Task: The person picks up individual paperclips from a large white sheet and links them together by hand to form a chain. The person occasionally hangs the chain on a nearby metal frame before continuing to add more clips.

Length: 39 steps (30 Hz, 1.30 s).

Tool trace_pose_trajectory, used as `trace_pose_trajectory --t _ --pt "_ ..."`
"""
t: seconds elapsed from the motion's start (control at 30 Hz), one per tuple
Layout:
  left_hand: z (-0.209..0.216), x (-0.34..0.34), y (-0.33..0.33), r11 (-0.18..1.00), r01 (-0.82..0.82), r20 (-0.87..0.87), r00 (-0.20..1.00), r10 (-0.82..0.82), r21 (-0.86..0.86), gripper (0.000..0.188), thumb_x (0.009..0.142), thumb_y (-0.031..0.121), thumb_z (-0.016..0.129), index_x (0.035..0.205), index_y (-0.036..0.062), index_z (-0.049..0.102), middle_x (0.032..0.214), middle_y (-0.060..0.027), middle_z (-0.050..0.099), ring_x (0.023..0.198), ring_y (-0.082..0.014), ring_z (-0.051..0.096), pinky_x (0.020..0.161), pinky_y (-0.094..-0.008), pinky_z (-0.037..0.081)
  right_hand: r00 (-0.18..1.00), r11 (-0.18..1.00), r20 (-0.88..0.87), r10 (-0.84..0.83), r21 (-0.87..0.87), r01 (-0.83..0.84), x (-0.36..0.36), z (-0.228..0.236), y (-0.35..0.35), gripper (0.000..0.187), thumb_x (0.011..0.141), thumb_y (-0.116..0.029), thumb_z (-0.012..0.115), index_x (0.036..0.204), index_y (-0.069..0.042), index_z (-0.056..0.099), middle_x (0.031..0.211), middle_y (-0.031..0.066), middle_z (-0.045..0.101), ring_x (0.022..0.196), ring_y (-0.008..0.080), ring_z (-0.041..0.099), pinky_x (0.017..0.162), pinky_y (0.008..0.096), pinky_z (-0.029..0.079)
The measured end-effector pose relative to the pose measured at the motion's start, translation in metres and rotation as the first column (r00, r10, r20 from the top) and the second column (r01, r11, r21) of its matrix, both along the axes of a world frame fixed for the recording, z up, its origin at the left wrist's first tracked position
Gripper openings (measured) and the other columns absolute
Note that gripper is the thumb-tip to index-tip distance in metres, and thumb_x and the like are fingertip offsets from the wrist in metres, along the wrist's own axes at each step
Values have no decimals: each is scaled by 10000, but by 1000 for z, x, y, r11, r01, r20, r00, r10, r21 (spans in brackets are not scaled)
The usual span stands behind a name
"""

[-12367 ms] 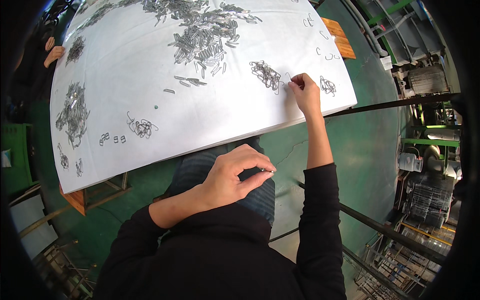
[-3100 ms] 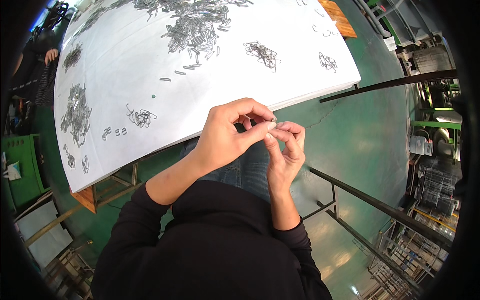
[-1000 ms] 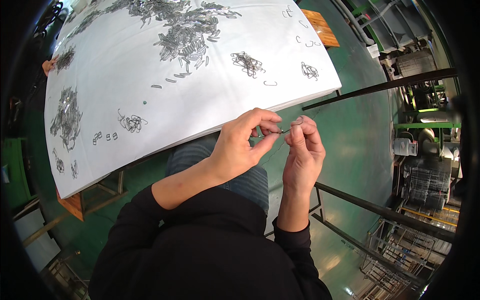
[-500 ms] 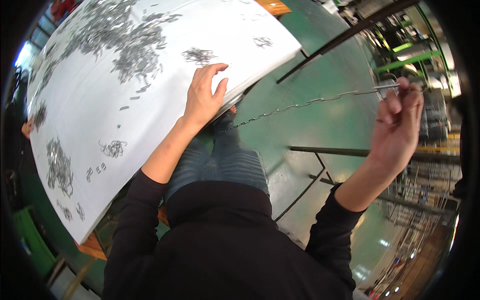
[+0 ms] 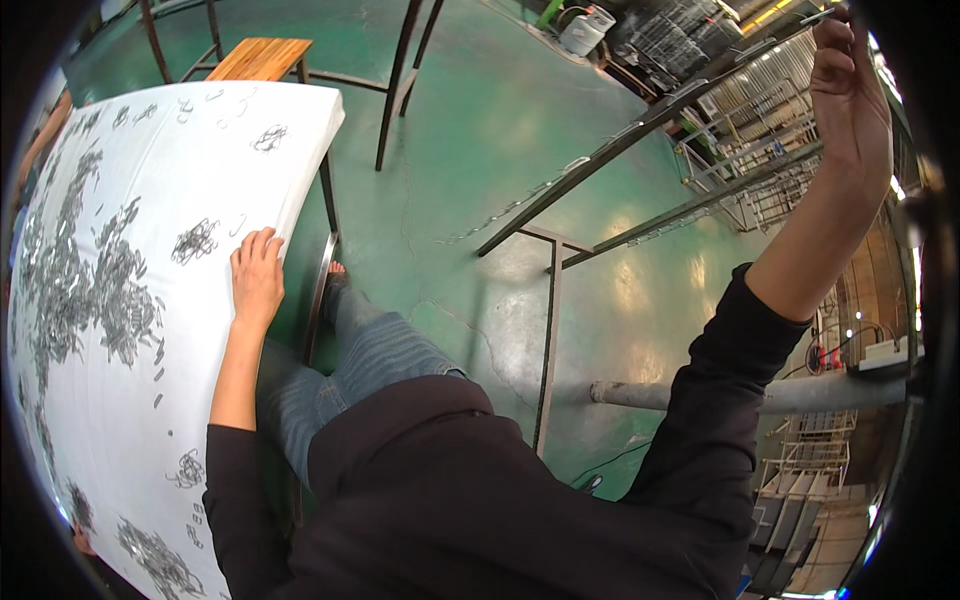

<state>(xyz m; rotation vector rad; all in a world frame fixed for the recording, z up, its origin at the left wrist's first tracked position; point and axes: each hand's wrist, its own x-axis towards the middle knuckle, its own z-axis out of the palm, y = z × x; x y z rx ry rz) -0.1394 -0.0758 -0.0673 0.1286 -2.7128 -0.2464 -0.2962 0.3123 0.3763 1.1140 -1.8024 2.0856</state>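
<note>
My right hand (image 5: 850,95) is raised at the far upper right, its fingers closed on the top end of a thin metal chain (image 5: 574,164). The chain slants down to the left in front of a dark metal bar and hangs above the floor. Back down lies my left hand (image 5: 257,280) on the white-covered table (image 5: 205,300), close to its right edge, with the fingers stretched out and nothing in them. Just beyond those fingers are a tangled heap of metal hooks (image 5: 194,241) and one loose hook.
Many grey metal pieces (image 5: 125,290) spread over the table's left part. A wooden board (image 5: 262,59) juts out at its far end. Dark metal stands (image 5: 545,350) rise from the green floor on the right, with racks behind. Another person's arm (image 5: 45,140) shows at far left.
The view has swung right. My right hand has risen with the chain, drawing it up and to the right. My left hand has come down from the air onto the tabletop.
</note>
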Motion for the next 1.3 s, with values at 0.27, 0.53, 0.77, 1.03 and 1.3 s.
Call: trace_pose_trajectory --t 0.27,0.53,0.77,1.03,1.3 --pt "0 2 -1 999 14 -3 1000 -15 -32 272 788 0 567 1057 34 567 1230 -87 496 1192 -281 422 970 -423 347 998 1000 -54 12 27 -11 -40 35 119 291 886 -31 574 1161 60 544 1122 138 597 969 176 608 712 182 527" --pt "-7 3 -6 998 43 -30 999 -45 -46 246 781 -27 538 1020 22 570 1228 -115 503 1195 -311 417 981 -438 337 796 795 8 -606 -29 606 -62 44 195 293 857 -91 643 1122 15 582 1054 72 643 919 142 628 674 176 526" --pt "-8 3 -5 998 54 -27 998 -55 -26 240 748 -46 558 983 -1 568 1220 -136 493 1184 -332 417 981 -448 329 773 767 89 -629 -97 635 -67 56 271 328 870 -86 632 1174 10 558 1034 66 635 858 113 630 620 157 527" --pt "-7 5 -8 998 55 8 998 -54 -34 238 730 -54 565 963 -4 571 1224 -142 482 1182 -344 410 981 -451 327 732 716 140 -667 -153 681 -78 89 319 270 866 -75 633 1125 -11 592 990 58 650 838 120 646 613 166 551" --pt "-9 8 -16 992 84 36 996 -81 -94 214 745 -27 565 958 -5 577 1243 -139 477 1196 -345 402 988 -475 309 630 613 83 -772 -161 773 -94 111 305 258 847 -63 653 1089 10 598 971 82 665 840 152 657 605 176 556"
